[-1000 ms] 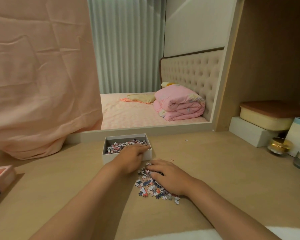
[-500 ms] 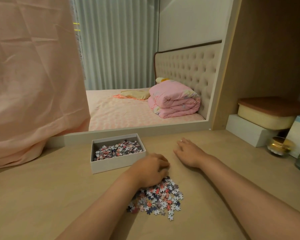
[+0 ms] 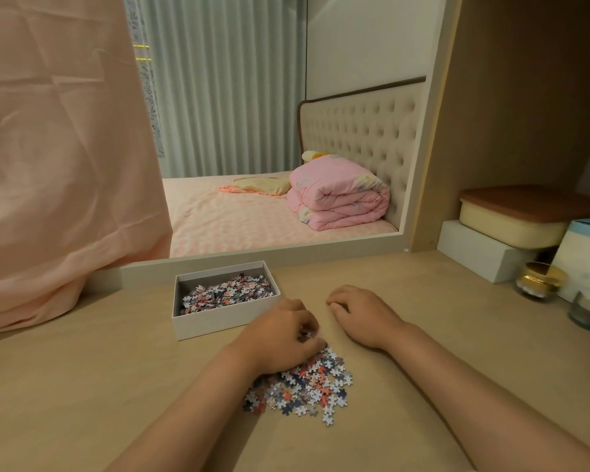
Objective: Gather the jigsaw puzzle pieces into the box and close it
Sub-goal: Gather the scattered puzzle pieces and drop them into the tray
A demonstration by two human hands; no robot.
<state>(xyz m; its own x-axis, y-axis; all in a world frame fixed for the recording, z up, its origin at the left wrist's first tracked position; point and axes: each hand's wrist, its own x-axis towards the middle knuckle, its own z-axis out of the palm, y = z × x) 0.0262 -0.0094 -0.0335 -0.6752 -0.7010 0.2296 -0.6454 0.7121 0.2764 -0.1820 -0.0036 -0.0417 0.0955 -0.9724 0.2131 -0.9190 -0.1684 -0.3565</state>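
two hands work at one open white box on the bench. the box stands near the bench's back edge, its top uncovered, with one heap of puzzle pieces inside, banked toward its far right corner. a second heap, the loose pieces, lies on the bench in front of and to the right of the box, apart from its front wall.

the left hand sits on the far edge of the loose pieces, just beside the box's near right corner. its fingers curl down and pinch a few pieces against the thumb. the right hand rests palm down on bare bench to the right of the left hand. its fingers are loosely bent with their tips on the wood.

bare bench runs wide to the left of the box, up to a pink cloth hanging onto the surface. more lies between the right forearm and the right edge. there two jars stand in front of one white block carrying one cream tub.
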